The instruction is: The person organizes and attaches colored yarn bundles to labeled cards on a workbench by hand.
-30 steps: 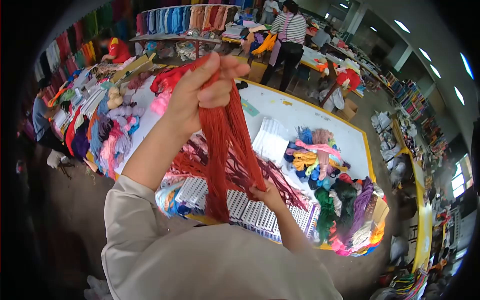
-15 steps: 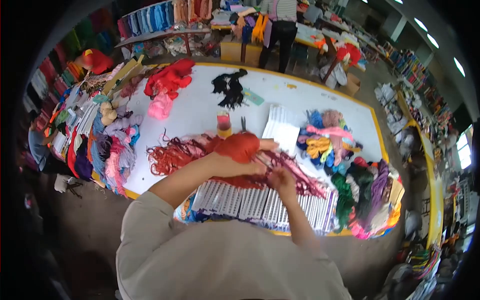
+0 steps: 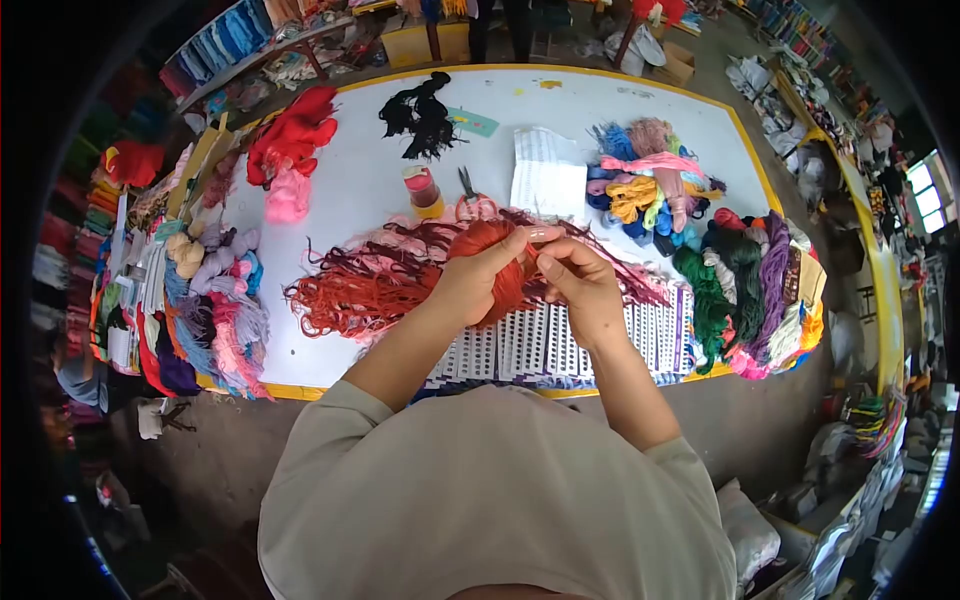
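Observation:
My left hand (image 3: 470, 284) is closed around a rust-red skein of thread (image 3: 511, 290), its thumb stretched along the top. Close beside it, my right hand (image 3: 590, 295) pinches red strands at the skein's right edge, with thumb and index finger together. Underneath lies a long heap of loose red, pink and maroon thread (image 3: 370, 275) across the table. Below the hands, white cards with rows of holes (image 3: 500, 345) line the near table edge. Dark-handled scissors (image 3: 466, 182) and a red-and-yellow container (image 3: 422, 190) stand just beyond the heap.
The white table (image 3: 350, 190) has a yellow edge. Black thread (image 3: 420, 115), red thread (image 3: 292, 135) and white sheets (image 3: 548, 175) lie toward the back. Mixed skeins pile up at right (image 3: 740, 280) and left (image 3: 215, 290). A seated person (image 3: 80, 380) is at far left.
My view has tipped downward. The left hand has turned so its thumb shows along the skein, and the right hand has come up to pinch strands at the skein's edge.

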Demonstrator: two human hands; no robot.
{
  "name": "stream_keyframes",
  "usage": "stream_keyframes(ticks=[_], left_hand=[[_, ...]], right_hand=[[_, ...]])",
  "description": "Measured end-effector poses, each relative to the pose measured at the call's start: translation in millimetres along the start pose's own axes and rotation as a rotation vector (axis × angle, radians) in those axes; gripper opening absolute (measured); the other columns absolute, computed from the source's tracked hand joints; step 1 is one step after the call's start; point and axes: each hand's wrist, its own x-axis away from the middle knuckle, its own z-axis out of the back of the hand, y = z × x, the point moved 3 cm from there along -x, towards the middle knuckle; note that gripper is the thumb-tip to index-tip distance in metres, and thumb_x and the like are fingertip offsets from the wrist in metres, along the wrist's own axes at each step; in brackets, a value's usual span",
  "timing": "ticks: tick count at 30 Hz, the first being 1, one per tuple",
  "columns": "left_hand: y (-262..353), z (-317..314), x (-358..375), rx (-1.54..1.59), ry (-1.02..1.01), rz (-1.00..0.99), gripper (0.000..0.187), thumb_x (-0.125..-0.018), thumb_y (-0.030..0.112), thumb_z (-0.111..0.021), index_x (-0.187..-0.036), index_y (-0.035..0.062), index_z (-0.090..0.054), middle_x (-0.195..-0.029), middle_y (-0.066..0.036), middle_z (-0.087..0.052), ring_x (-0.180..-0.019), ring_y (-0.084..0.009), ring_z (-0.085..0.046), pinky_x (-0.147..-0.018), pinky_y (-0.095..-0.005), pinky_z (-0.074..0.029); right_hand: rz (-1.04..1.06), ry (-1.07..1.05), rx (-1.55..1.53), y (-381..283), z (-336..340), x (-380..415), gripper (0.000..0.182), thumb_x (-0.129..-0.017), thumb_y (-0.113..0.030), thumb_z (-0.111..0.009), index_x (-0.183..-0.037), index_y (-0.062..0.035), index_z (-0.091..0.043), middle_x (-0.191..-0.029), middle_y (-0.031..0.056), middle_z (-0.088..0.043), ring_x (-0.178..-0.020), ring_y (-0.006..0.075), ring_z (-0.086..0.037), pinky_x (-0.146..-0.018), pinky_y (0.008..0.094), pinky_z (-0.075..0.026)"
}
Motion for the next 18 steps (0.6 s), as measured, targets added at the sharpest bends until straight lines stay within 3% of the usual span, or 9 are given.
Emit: stream_keyframes(ticks=[9, 13, 14, 18], left_hand=[[-15.5, 14.3, -4.7, -0.053, 0.068, -0.036, 0.038, -0.100, 0.024, -0.043, -0.123, -0.0054, -0.053, -0.111, -0.012, -0.061, -0.098, -0.0163, -0.059, -0.087, -0.0300, -0.047], [-12.1, 5.8, -2.6, -0.318, 0.104, -0.101, 0.030, -0.099, 0.015, -0.045, -0.120, -0.0034, -0.056, -0.107, -0.007, -0.062, -0.093, -0.0110, -0.058, -0.082, -0.0250, -0.047], [-15.9, 7.9, -1.5, -0.274, 0.157, -0.106, 0.027, -0.097, 0.017, -0.052, -0.115, -0.0007, -0.060, -0.106, -0.005, -0.063, -0.098, -0.0103, -0.057, -0.087, -0.0243, -0.045], [-1.4, 4.2, 2.8, -0.319, 0.197, -0.097, 0.025, -0.096, 0.016, -0.052, -0.114, -0.0012, -0.060, -0.101, -0.003, -0.063, -0.093, -0.0089, -0.057, -0.082, -0.0241, -0.046]], right_hand=[[-0.128, 0.014, -0.257, 10.6, 7.8, -1.4, 0.007, -0.090, -0.008, -0.058, -0.094, -0.0048, -0.063, -0.076, -0.0020, -0.060, -0.057, 0.0036, -0.052, -0.052, 0.0172, -0.043], [-0.115, 0.053, -0.120, 13.5, 6.4, -2.6, 0.006, -0.089, -0.006, -0.058, -0.094, -0.0057, -0.062, -0.079, -0.0013, -0.061, -0.057, 0.0040, -0.053, -0.051, 0.0159, -0.042], [-0.104, 0.057, -0.108, 13.5, 4.9, -3.2, 0.007, -0.089, -0.005, -0.058, -0.094, -0.0060, -0.062, -0.078, -0.0013, -0.060, -0.057, 0.0042, -0.053, -0.051, 0.0157, -0.042], [-0.154, 0.027, -0.185, 11.6, -0.2, -5.8, 0.004, -0.089, -0.007, -0.056, -0.092, -0.0063, -0.059, -0.070, -0.0025, -0.055, -0.056, 0.0046, -0.050, -0.052, 0.0182, -0.043]])
